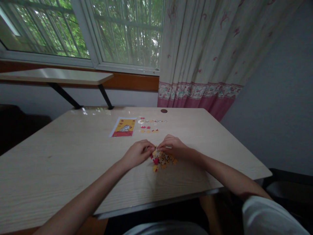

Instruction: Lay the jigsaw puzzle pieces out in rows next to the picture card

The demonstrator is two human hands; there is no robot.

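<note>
My left hand (137, 153) and my right hand (172, 146) meet over a small heap of red, yellow and orange puzzle pieces (161, 160) on the pale wooden table (73, 156). Both hands have their fingers curled and pinched together at the top of the heap, on a small piece or pieces too tiny to name. Farther back lie a printed picture card (123, 127) in yellow and red, and beside it a few rows of sorted puzzle pieces (149, 125).
A round cable hole (164, 111) sits near the table's far edge. A shelf (56, 76) on black brackets hangs under the window at the back left. A flowered curtain (207, 55) hangs at the back right.
</note>
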